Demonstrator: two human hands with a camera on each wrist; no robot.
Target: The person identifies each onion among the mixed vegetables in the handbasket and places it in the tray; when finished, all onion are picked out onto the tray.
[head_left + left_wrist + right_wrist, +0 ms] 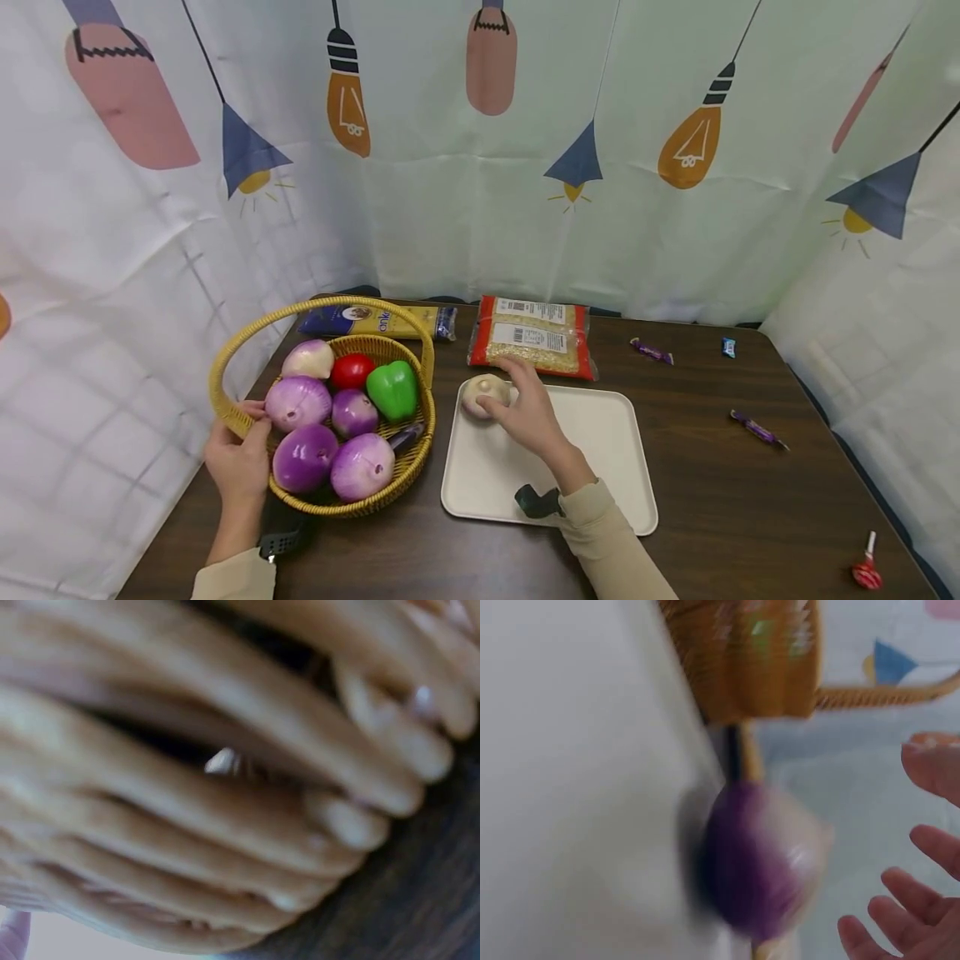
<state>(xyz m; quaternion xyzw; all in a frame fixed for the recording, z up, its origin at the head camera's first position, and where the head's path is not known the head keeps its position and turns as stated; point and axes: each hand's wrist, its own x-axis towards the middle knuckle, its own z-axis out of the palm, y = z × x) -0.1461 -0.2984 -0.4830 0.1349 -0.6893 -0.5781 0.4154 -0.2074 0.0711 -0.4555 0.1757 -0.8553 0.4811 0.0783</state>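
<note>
My left hand (pixel 238 462) holds the left side of a yellow wicker basket (pixel 322 506) near the foot of its handle. The basket's weave fills the left wrist view, blurred. In it lie several purple onions (pixel 298 403), a red tomato (pixel 352 371), a green bell pepper (pixel 393 390), a white-and-purple bulb and a dark eggplant (pixel 406 438), partly hidden. A turnip (pixel 482 392), white above and purple below, rests on the white tray (pixel 577 492) at its far left corner. Around it my right hand (pixel 525 412) is spread; the right wrist view shows fingers apart from the turnip (pixel 769 862).
Behind the basket lies a blue-and-yellow packet (pixel 412 321). A red-edged bag of grain (pixel 532 333) lies behind the tray. To the right are purple-wrapped candies (pixel 759 430), a small blue candy (pixel 728 347) and a red lollipop (pixel 867 573). Printed curtains surround the table.
</note>
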